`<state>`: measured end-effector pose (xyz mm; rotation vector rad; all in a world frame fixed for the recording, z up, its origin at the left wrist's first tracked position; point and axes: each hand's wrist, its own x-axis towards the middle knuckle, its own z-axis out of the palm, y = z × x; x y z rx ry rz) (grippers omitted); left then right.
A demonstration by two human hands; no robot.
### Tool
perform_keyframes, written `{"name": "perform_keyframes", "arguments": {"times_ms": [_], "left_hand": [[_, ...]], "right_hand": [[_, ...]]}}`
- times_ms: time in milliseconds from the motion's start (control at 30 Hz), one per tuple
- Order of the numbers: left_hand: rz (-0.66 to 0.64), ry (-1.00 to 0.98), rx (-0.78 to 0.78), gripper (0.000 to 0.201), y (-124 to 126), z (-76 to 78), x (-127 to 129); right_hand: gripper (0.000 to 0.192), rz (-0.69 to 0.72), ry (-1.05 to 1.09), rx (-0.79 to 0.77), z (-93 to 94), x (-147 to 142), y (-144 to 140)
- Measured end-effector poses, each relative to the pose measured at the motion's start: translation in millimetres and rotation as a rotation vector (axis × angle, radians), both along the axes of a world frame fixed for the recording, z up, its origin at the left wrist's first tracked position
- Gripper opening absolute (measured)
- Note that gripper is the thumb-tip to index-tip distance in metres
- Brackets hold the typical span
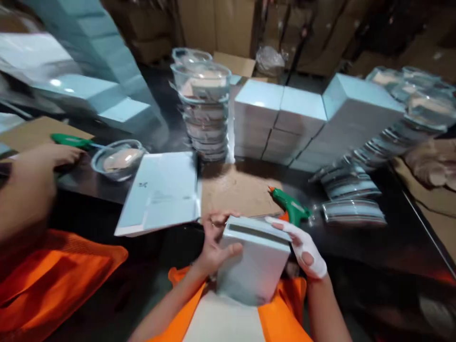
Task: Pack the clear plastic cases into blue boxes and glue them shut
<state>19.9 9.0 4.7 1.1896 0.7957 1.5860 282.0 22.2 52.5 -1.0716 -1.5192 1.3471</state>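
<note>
Both hands are on the pale blue box (254, 263), held up close to the body at the near edge of the dark table (374, 242): the left hand (213, 247) cups its left side with fingers curled around the edge, and the right hand (304, 247), wrapped in white tape, clamps the top right corner. Just beyond the right hand lies a green glue gun (292, 206) beside a brown cardboard sheet (238, 190), with a flat unfolded box (160, 192) to the left. At far left a co-worker's hand (46, 156) rests near another green glue gun (71, 140) and a clear bowl (117, 159).
</note>
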Motion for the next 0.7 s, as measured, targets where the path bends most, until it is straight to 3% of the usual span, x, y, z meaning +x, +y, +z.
{"name": "perform_keyframes", "arguments": {"times_ms": [67,133,233,367,467,533,567,633,700], "left_hand": [[-0.004,0.064,0.078,0.058,3,-0.5,-5],[-0.025,0.177,0.103,0.035,5,0.7,-9],[-0.028,0.239,0.055,0.028,5,5.0,-9],[-0.041,0.195,-0.004,0.023,3,9.4,-1],[-0.076,0.164,-0.037,0.026,5,11.6,-2],[-0.02,0.126,-0.074,0.026,9,15.5,-9],[0.054,0.092,-0.104,0.025,11,18.5,-14],[0.283,-0.014,-0.151,0.026,16,25.9,-25],[0.541,-0.117,-0.121,0.033,20,33.8,-30]], "right_hand": [[0.097,0.146,-0.032,0.166,1.4,0,-5],[0.07,0.17,-0.118,0.313,4.0,-4,-5],[0.038,0.185,-0.213,0.464,7.9,-12,-2],[0.032,0.24,-0.21,0.543,8.9,-16,3],[0.042,0.21,-0.226,0.468,2.7,-8,-2],[0.074,0.017,-0.213,0.333,-5.3,2,-14],[0.087,-0.116,-0.193,0.254,-10.0,7,-22],[0.086,-0.271,-0.148,0.074,-19.5,15,-42],[0.079,-0.174,-0.122,-0.119,-26.8,14,-63]]}}
